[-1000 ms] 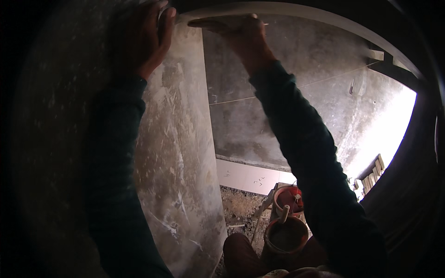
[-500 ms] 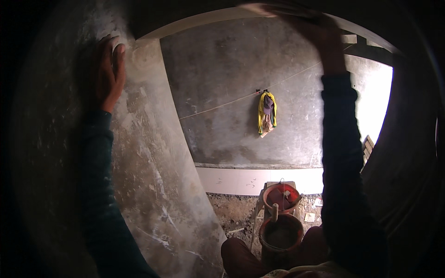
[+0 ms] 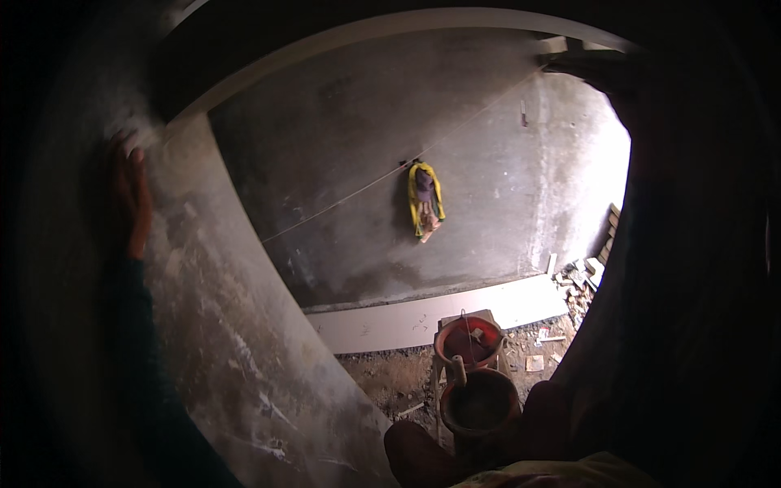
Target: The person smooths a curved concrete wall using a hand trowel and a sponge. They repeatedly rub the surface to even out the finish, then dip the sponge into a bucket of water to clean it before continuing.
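My left hand rests against the plastered wall face at the left, with its thumb and fingers stretched out. It sits just below the dark overhead beam and holds nothing that I can see. At the upper right, my right hand is raised near the far end of the beam. It shows only as a dark shape, so its fingers and anything in them cannot be made out.
Below me, a red bucket and a bucket of grey mix stand on a wooden stand. A wooden handle sticks up between them. A yellow garment and cap hang on the far wall by a string. Rubble lies at the right.
The view has turned to the right, so the wall and buckets appear further left. My right hand has moved from the middle of the beam to the right, into shadow. My left hand stays on the wall.
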The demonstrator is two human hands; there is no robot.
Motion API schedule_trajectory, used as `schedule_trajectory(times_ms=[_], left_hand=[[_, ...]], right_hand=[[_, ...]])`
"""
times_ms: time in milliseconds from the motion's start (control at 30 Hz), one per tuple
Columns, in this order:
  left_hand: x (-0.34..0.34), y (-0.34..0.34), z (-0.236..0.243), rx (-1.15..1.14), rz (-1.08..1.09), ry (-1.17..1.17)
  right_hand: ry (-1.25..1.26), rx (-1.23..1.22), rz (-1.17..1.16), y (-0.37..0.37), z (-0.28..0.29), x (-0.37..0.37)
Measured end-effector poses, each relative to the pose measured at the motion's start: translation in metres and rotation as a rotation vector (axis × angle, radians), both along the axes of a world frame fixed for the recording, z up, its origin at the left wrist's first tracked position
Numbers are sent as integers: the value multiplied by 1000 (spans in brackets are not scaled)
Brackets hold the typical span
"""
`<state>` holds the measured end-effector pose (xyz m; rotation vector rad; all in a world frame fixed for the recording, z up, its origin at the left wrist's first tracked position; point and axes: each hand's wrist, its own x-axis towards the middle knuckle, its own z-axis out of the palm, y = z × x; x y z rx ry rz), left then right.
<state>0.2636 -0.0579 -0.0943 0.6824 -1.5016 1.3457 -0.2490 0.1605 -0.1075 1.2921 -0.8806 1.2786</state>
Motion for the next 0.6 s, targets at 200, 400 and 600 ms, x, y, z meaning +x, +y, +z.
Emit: schedule_trajectory(times_ms=[200,400,600], left_hand=[[3,-4,1,107,-64,47],[-5,6,-1,63,-25,-2],[-6,27,7,41,110,109]], right_hand=[[-18,14,39,2,15,1],[-165,-1,20,43,31,-22],[-92,103,207,-26,-20,29]])
